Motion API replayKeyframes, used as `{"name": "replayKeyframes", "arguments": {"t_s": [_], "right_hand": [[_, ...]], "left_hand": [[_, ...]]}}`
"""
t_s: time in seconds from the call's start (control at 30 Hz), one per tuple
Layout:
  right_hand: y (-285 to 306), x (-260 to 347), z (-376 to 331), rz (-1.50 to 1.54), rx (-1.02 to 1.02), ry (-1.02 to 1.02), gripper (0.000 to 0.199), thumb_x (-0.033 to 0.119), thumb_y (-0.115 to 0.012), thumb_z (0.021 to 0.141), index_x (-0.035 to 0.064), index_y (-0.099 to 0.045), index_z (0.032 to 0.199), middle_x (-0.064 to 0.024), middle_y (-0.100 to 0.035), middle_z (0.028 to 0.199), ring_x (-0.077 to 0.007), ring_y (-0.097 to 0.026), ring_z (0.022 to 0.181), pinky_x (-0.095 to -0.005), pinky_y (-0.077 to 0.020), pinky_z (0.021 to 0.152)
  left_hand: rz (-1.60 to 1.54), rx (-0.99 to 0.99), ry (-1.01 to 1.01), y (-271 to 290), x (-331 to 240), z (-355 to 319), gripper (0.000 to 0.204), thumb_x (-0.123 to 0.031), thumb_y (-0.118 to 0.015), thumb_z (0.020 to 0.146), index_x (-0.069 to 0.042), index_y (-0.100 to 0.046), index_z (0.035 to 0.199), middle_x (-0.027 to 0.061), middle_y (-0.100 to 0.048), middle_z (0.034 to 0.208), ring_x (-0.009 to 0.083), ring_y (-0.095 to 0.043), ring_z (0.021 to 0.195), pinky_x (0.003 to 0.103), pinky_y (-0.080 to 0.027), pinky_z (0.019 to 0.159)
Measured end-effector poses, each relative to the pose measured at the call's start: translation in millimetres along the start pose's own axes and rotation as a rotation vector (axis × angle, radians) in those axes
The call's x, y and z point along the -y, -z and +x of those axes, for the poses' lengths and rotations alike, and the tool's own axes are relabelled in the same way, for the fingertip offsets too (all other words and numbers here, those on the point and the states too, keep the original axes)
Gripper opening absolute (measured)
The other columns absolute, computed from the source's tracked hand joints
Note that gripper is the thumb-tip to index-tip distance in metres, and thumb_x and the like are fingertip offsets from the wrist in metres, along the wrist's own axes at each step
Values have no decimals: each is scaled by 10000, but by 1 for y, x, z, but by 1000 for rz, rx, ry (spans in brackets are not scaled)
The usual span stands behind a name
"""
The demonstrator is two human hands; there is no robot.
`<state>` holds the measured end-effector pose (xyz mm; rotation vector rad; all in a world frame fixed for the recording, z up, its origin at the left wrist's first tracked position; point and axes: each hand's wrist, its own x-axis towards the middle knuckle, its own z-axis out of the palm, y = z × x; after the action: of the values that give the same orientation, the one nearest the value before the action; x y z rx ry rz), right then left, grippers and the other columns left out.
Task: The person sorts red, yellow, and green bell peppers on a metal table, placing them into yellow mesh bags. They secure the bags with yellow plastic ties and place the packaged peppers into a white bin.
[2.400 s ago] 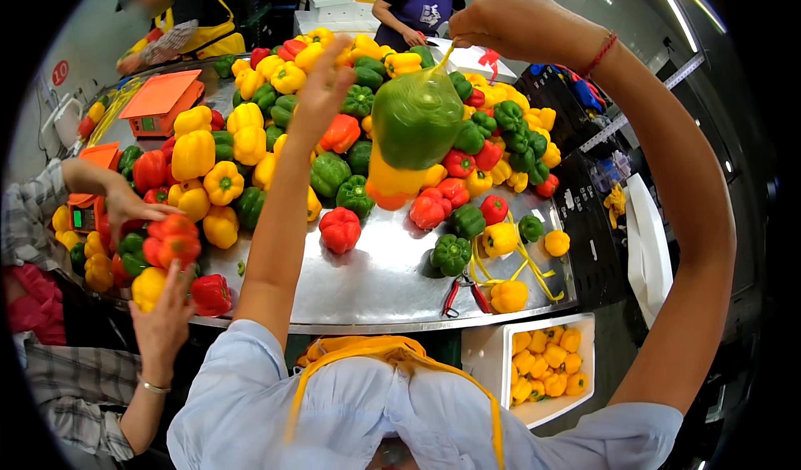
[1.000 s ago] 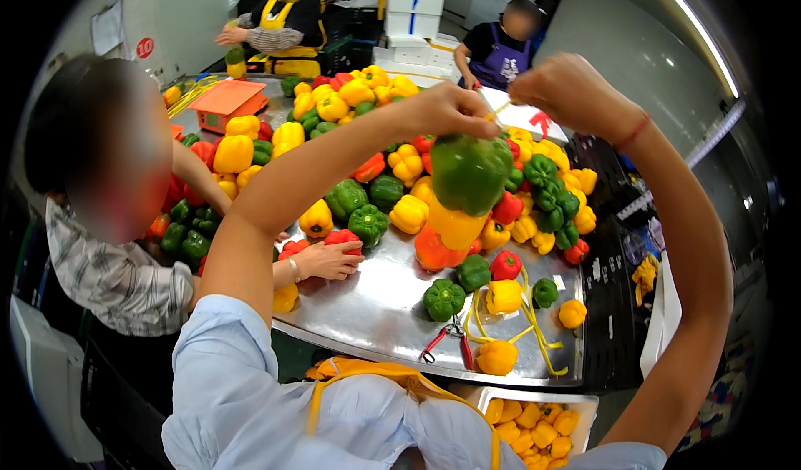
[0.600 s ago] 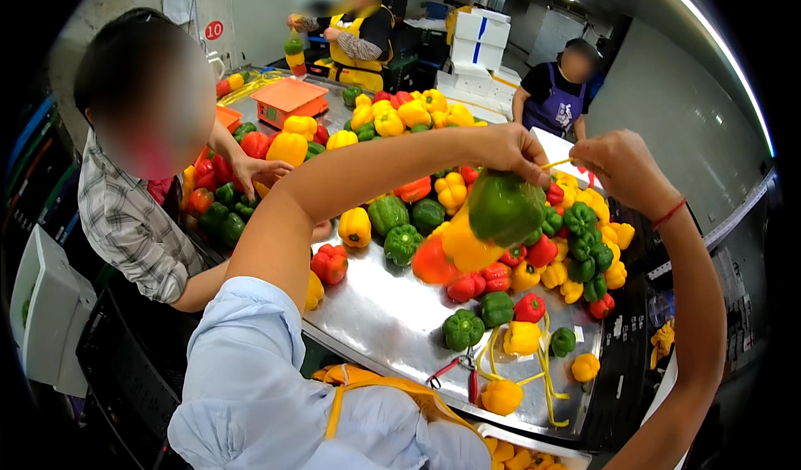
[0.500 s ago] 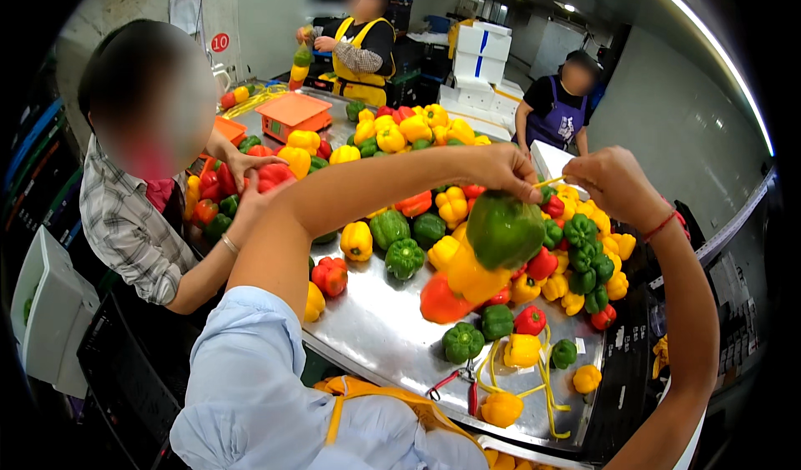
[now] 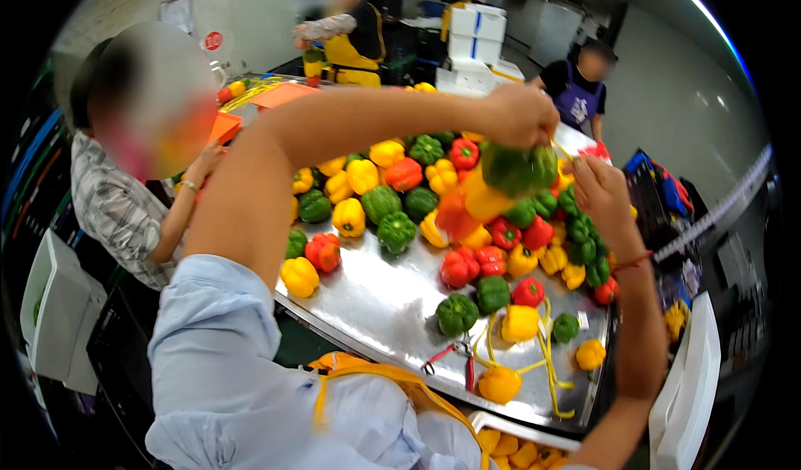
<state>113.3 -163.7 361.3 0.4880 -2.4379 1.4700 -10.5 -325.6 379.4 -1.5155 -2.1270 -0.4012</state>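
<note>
My left hand [image 5: 519,118] is closed around the top of a bundle of bell peppers, held up over the table. A green pepper [image 5: 519,170], a yellow one [image 5: 486,200] and a red one [image 5: 455,214] hang in a slanting row, blurred by motion; their wrapping is hard to make out. My right hand [image 5: 602,193], lower and to the right, has its fingers pinched on the end of a thin yellow tie [image 5: 562,149] by the bundle's top. Loose yellow ties [image 5: 546,366] and red-handled pliers [image 5: 460,351] lie on the metal table [image 5: 367,316].
Loose red, yellow and green peppers [image 5: 396,232] pile across the table. A co-worker in a checked shirt [image 5: 125,211] stands at the left. Two more people stand beyond the table. White foam boxes [image 5: 477,32] are stacked at the back; another white box [image 5: 688,387] stands at right.
Both hands have shifted, the left upward and the right downward, and the bundle has risen with the left. The view has turned slightly. The co-worker's hands at left have moved away from the red pepper.
</note>
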Motion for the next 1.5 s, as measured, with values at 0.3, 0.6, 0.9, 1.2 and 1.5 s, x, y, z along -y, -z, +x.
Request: {"name": "replayKeyframes", "arguments": {"t_s": [0.3, 0.6, 0.9, 1.2, 1.5], "right_hand": [[-83, 10, -6, 2048, 135, 636, 110, 70, -403, 845, 54, -492, 908, 43, -361, 584, -51, -333, 481, -201, -274, 477], [-95, 8, 36, 1145, -77, 752, 118, 192, -525, 840, 84, -503, 882, 49, -411, 585, -56, -357, 500, -204, -297, 474], [-58, -9, 36, -89, -232, 901, 177, 133, -613, 707, 71, -517, 842, -29, -491, 596, -162, -518, 545, -251, -393, 485], [-84, -28, 18, -1025, -72, 1077, 69, 153, -526, 691, 132, -517, 756, 31, -489, 627, -127, -514, 576, -257, -398, 486], [-139, -74, 2, -1031, 296, 924, 100, 156, -517, 677, 100, -497, 758, 5, -517, 627, -157, -543, 566, -280, -414, 482]], "left_hand": [[-46, 24, -166, 33, -42, 84, 175, -253, -633, 660, -118, -661, 768, 42, -632, 718, 153, -598, 639, 274, -467, 584], [-1259, 37, -53, 74, -49, 17, 164, -141, -555, 818, 6, -585, 885, 22, -574, 727, 81, -528, 638, 203, -436, 607], [-1789, -129, -241, 13, -11, -31, 65, -133, -585, 783, -82, -558, 754, 31, -504, 843, 204, -442, 942, 335, -340, 915], [-1612, -309, 85, -49, 2, -146, 162, -165, -639, 749, -36, -546, 718, 45, -497, 818, 201, -484, 925, 323, -371, 846], [-1005, -532, 452, -119, -28, -220, 32, 26, -571, 731, 6, -547, 735, 75, -554, 792, 181, -535, 811, 268, -422, 733]]}}
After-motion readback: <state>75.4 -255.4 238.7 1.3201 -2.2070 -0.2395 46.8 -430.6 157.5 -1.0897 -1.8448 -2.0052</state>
